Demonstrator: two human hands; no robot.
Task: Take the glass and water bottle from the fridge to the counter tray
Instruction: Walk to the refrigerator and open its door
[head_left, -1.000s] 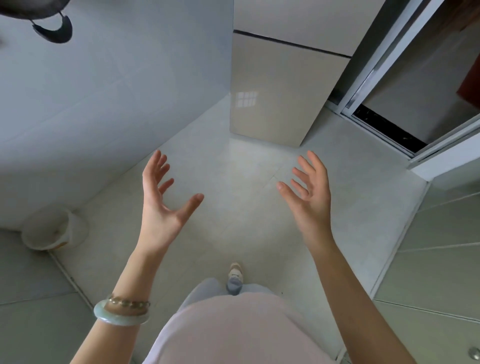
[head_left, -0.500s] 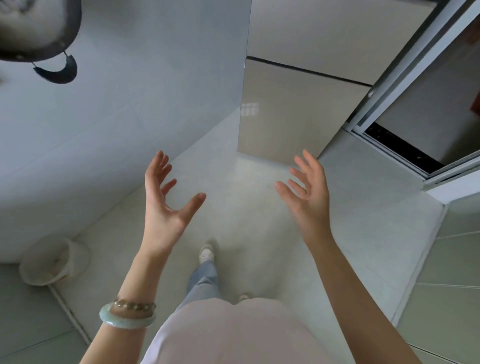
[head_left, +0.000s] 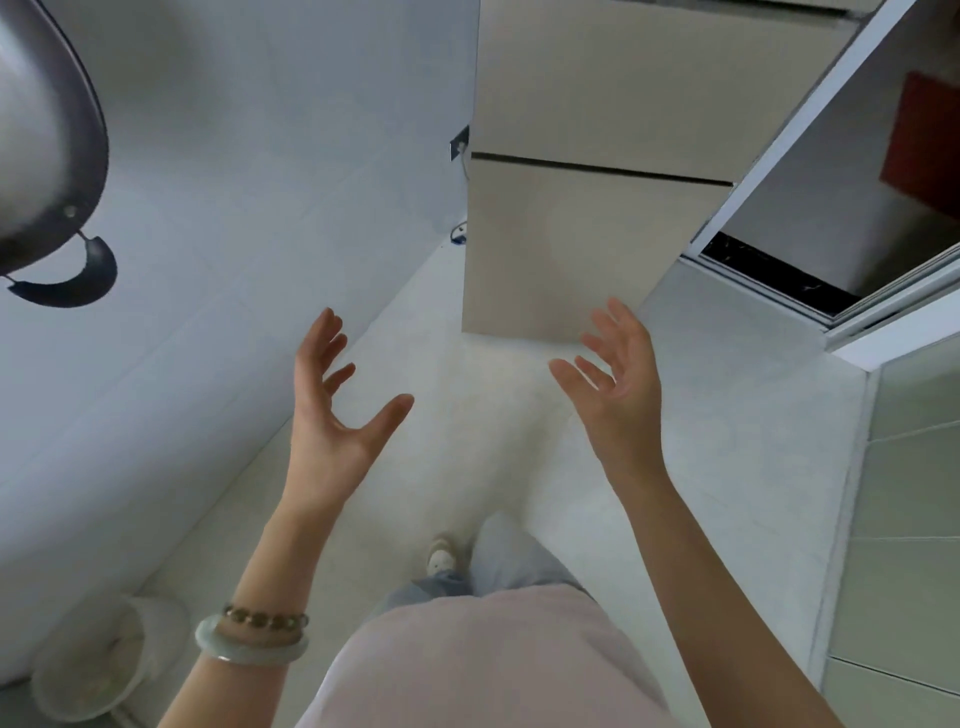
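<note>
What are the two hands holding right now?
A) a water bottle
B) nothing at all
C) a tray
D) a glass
B: the left hand and the right hand are both spread open and empty in front of the closed fridge.

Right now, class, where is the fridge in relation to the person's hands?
In the head view the fridge stands ahead, top centre, doors closed, against the white wall, just beyond the empty open left hand and right hand.
</note>
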